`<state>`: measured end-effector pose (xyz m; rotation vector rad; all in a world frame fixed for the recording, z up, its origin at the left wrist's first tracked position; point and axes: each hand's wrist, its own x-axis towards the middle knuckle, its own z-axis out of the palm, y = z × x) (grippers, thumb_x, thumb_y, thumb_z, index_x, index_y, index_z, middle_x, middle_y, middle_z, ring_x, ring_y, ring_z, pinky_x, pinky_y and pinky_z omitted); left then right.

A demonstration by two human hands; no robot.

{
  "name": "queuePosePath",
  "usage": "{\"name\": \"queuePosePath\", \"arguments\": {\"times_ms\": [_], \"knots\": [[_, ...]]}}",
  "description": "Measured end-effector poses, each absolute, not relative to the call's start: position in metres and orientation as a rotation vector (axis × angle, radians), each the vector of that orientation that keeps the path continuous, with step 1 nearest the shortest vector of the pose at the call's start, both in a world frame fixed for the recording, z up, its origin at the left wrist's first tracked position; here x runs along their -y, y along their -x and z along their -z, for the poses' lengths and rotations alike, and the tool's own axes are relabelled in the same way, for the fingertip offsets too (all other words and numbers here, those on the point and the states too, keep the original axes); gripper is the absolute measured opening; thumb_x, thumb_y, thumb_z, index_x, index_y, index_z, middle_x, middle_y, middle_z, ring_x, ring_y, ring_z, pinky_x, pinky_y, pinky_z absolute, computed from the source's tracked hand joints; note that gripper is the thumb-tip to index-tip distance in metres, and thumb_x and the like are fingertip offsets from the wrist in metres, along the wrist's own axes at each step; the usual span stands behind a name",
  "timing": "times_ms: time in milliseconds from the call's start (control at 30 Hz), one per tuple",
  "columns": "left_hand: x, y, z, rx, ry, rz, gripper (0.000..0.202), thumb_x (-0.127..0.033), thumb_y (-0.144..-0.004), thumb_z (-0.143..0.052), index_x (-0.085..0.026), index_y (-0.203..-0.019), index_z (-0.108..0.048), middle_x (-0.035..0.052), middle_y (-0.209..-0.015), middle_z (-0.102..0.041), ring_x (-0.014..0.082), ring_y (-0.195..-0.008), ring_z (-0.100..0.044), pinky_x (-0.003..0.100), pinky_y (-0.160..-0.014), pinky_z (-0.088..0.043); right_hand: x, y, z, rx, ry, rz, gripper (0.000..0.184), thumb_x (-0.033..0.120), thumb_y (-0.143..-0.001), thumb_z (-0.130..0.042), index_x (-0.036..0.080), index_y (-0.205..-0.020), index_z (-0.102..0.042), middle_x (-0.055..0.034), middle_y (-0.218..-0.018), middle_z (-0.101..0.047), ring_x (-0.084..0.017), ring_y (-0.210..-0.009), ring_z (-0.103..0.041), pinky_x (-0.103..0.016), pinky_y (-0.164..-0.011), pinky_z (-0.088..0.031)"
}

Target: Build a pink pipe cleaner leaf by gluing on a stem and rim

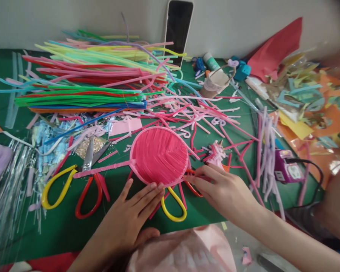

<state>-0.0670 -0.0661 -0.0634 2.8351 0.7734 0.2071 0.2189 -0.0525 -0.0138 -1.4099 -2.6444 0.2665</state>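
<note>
A round pink woven disc (159, 155) made of pipe cleaners lies on the green mat (65, 226), with a pink stem sticking out to its left. My left hand (130, 215) lies flat with fingers stretched out, fingertips touching the disc's near rim. My right hand (222, 189) reaches in from the right, its fingers pinched on a pink pipe cleaner (198, 176) at the disc's right edge. Scissors with yellow and orange handles (174, 207) lie partly under the disc, between my two hands.
A large pile of coloured pipe cleaners (96, 75) fills the back left. Yellow and red scissors (73, 185) lie at the left. A phone (178, 30) leans on the wall. A paper cup (215, 83), paper scraps (306, 105) and a purple glue gun (286, 170) sit at the right.
</note>
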Motion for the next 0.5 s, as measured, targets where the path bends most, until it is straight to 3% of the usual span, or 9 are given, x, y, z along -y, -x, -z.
{"name": "queuePosePath", "arguments": {"times_ms": [300,500], "knots": [[0.066,0.056,0.066,-0.772,-2.814,-0.216,0.064,-0.050,-0.099,-0.037,-0.009,-0.149,-0.037,0.0095,-0.151,-0.048,0.0213,-0.144,-0.035,0.049,-0.120,0.013,0.050,-0.222,0.014,2.668,1.424,-0.264,0.035,0.007,-0.092,-0.049,0.023,-0.113,-0.073,-0.0064,-0.093,-0.070,-0.017,-0.081,-0.066,-0.027,-0.065,-0.056],[0.067,0.056,0.067,-0.785,-2.802,-0.207,0.059,-0.048,-0.100,-0.036,-0.013,-0.148,-0.040,0.0088,-0.152,-0.046,0.0220,-0.142,-0.038,0.049,-0.119,0.013,0.048,-0.233,0.010,2.658,1.427,-0.239,0.039,0.002,-0.090,-0.048,0.023,-0.109,-0.074,-0.0076,-0.097,-0.069,-0.019,-0.083,-0.066,-0.032,-0.067,-0.056]]}}
